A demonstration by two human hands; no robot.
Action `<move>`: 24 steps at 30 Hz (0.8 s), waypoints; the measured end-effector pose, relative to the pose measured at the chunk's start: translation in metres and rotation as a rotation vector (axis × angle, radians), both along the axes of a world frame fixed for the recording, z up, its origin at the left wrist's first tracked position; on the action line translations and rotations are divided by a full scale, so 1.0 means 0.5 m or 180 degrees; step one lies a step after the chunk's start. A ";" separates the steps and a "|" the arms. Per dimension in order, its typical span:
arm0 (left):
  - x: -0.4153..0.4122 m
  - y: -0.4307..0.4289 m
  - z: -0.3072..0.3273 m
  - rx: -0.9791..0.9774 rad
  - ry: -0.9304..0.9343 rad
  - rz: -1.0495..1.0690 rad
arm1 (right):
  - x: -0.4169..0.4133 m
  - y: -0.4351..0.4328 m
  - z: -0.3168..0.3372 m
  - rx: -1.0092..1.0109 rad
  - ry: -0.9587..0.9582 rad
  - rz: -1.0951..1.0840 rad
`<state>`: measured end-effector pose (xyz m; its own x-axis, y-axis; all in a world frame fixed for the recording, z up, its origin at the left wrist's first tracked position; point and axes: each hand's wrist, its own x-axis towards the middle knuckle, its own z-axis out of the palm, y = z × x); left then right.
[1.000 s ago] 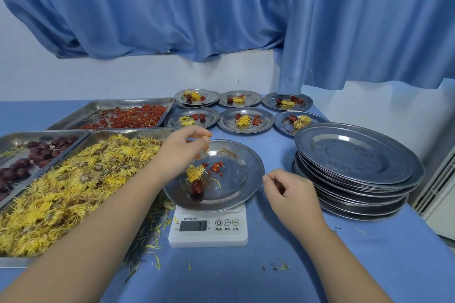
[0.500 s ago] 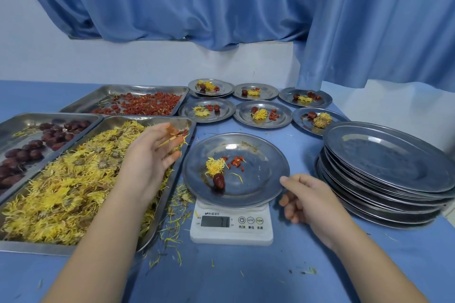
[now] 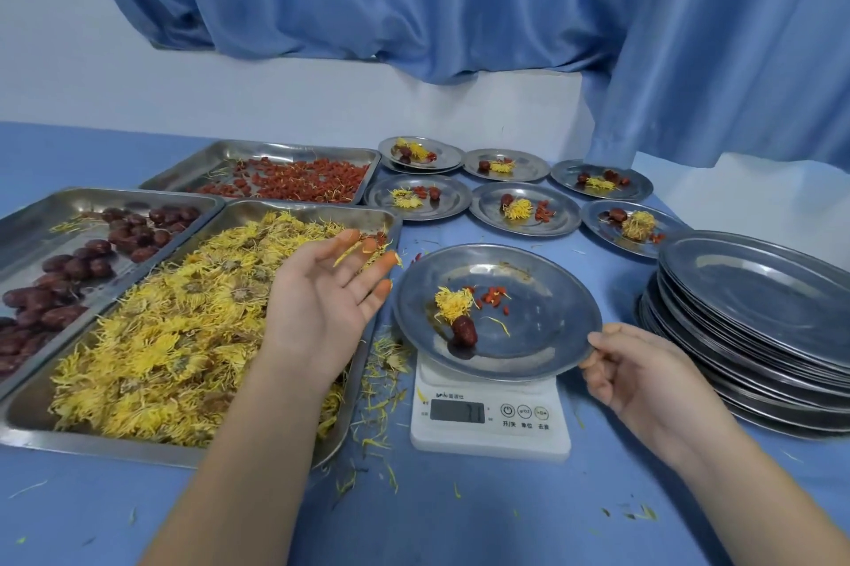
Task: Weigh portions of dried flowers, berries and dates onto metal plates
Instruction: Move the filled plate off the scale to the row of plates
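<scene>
A metal plate sits on a white digital scale. It holds a tuft of yellow dried flower, a few red berries and one dark date. My right hand pinches the plate's right rim, thumb on top and fingers curled beneath. My left hand hovers palm-up and open over the right end of the flower tray, with a few loose petals stuck to its fingertips.
A tray of dates lies at the far left and a tray of red berries behind it. Several filled plates stand at the back. A tall stack of bare plates is at the right. Petals litter the blue table.
My left hand drew back from the plate to the flower tray and turned palm-up. My right hand moved up to the plate's right rim and took hold. The camera moved closer.
</scene>
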<state>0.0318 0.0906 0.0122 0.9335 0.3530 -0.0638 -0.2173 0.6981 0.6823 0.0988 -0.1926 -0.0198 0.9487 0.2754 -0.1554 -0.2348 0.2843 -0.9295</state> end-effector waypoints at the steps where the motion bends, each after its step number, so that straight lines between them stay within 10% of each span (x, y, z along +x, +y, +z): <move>1: 0.000 -0.001 0.001 -0.0073 -0.0029 0.0001 | 0.004 0.004 0.004 0.0023 -0.0031 -0.0016; 24: 0.002 0.004 0.001 -0.1178 -0.0384 0.0321 | 0.380 0.409 0.038 -0.0240 0.0399 -0.0483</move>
